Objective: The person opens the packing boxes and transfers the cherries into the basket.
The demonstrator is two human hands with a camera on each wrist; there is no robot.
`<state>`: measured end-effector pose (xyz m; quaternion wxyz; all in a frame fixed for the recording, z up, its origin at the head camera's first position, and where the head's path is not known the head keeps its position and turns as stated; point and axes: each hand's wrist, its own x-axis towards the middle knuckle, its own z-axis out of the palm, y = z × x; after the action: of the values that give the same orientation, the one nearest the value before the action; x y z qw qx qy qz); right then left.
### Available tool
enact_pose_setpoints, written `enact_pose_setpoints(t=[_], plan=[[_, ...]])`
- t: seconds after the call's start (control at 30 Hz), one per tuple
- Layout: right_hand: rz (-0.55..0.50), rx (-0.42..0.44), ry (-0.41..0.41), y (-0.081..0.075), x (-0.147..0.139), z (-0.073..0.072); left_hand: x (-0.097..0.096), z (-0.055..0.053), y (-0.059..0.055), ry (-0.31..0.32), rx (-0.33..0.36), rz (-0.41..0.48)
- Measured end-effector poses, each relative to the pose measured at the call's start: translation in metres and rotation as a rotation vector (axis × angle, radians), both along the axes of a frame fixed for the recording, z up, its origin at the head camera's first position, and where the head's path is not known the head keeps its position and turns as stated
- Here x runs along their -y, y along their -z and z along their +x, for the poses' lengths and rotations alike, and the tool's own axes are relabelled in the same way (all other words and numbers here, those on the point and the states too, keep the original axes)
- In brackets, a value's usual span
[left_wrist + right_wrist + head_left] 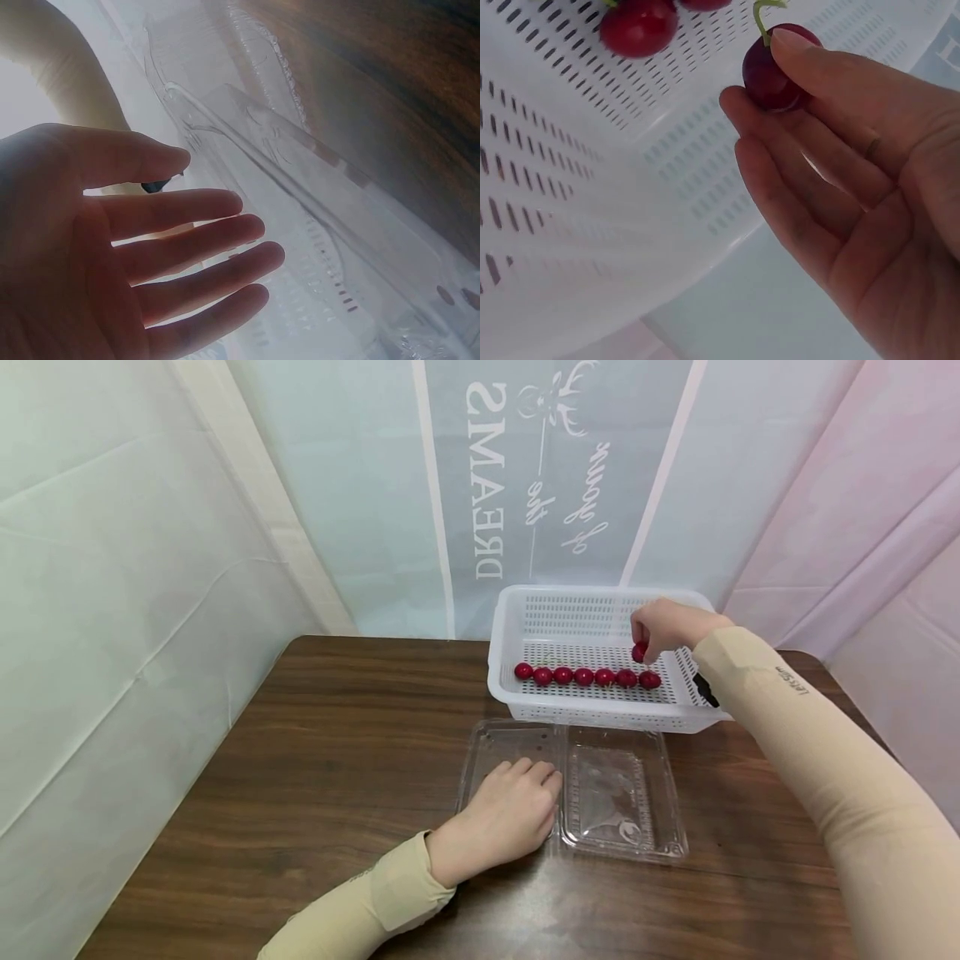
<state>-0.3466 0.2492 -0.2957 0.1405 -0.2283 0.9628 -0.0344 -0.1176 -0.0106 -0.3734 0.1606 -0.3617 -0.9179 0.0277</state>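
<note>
My right hand (666,627) is inside the white perforated basket (611,708) and pinches a dark red cherry (778,71) between thumb and fingers; its green stem points up in the right wrist view. Below that hand, a row of several cherries (583,677) lies across the basket floor. The left hand (504,810) rests over the left half of an unfolded clear plastic clamshell box (618,802) in front of the basket. In the left wrist view, the left hand's fingers (202,251) are spread and nearly straight, holding nothing.
The basket stands at the back of the brown wooden table (322,760), close to a printed curtain (525,485). White cloth hangs at the left (135,568) and right sides. A small black object (705,690) shows beside the right sleeve, partly hidden.
</note>
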Motion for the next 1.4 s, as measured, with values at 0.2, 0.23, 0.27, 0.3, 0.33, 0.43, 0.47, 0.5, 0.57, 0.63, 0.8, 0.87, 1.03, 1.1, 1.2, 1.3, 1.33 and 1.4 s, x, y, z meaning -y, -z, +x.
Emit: enact_pose_setpoints(t=[0.2,0.23,0.27,0.3,0.33,0.43,0.47,0.5,0.57,0.63,0.8,0.87,1.03,1.1,1.2,1.3,1.33,1.4], plan=[[0.007,0.015,0.016,0.002,-0.005,-0.004,0.0,0.0,0.0,-0.002,-0.002,-0.001],[0.011,0.022,0.023,0.002,-0.006,-0.005,0.0,0.0,0.0,-0.002,-0.002,-0.002],[0.015,0.03,0.022,0.002,-0.007,-0.006,0.0,0.0,0.0,-0.002,-0.003,-0.003],[0.025,0.04,0.025,0.002,-0.008,-0.006,0.0,0.0,0.0,-0.002,-0.003,-0.004],[0.032,0.049,0.027,0.002,-0.008,-0.006,0.0,0.0,0.0,-0.002,-0.003,-0.005],[0.046,0.07,0.028,0.004,-0.011,-0.008,0.0,0.0,-0.001,-0.002,-0.002,-0.007],[0.049,0.075,0.026,0.005,-0.012,-0.009,-0.001,0.0,-0.001,-0.002,-0.001,-0.008],[0.047,0.082,0.029,0.006,-0.013,-0.01,-0.001,0.0,-0.001,-0.002,-0.001,-0.007],[0.036,0.095,0.047,0.01,-0.016,-0.012,-0.001,0.0,-0.001,-0.001,0.0,-0.007],[0.031,0.1,0.066,0.012,-0.019,-0.012,0.0,0.0,-0.001,-0.002,0.0,-0.006],[0.03,0.107,0.102,0.014,-0.024,-0.011,0.0,0.0,-0.001,-0.002,0.007,-0.007],[0.035,0.113,0.112,0.014,-0.026,-0.011,0.0,0.0,0.0,0.0,0.009,-0.007],[0.046,0.132,0.148,0.015,-0.028,-0.009,0.0,0.0,0.0,0.004,-0.003,0.001],[0.041,0.154,0.176,0.015,-0.029,-0.008,0.0,0.0,0.0,0.004,-0.007,0.004],[0.041,0.181,0.206,0.017,-0.031,-0.008,0.0,0.001,-0.001,0.004,-0.005,0.005],[0.024,0.215,0.258,0.019,-0.034,-0.007,0.0,0.002,-0.001,0.003,-0.003,0.003],[0.022,0.22,0.266,0.02,-0.035,-0.007,0.0,0.002,-0.001,0.003,-0.002,0.002],[0.004,0.237,0.298,0.022,-0.036,-0.007,0.0,0.002,-0.001,0.002,-0.002,0.001]])
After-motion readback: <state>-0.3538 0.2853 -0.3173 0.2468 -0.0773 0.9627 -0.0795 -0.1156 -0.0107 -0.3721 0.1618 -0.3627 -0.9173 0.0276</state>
